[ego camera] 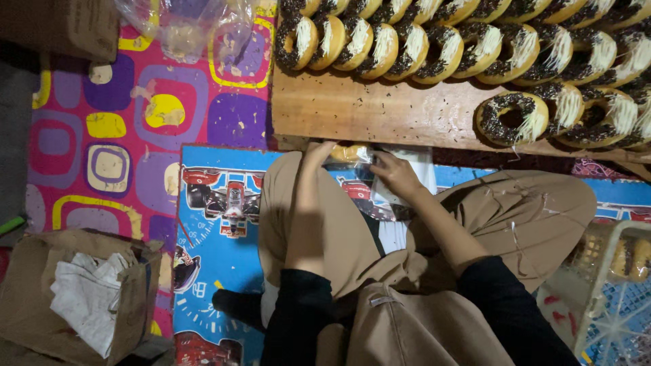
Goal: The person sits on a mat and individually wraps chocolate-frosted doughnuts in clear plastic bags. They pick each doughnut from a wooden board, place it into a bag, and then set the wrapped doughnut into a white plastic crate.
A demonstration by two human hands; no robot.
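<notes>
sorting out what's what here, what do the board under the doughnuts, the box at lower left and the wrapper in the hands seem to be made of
Board: seemingly bare wood, matte, with visible grain and scattered sprinkles.
Box: brown corrugated cardboard, dull, with soft bent flaps and crumpled white paper inside.
Wrapper: probably thin clear plastic, glossy, with a doughnut showing through, between the left hand and right hand.

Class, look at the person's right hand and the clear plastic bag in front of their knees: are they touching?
Touching. The head view shows the right hand with its fingers resting on the clear plastic bag, no gap between them.

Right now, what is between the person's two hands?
In the head view, a doughnut in a clear plastic wrapper lies between the left hand and the right hand; both hands' fingers touch it.
</notes>
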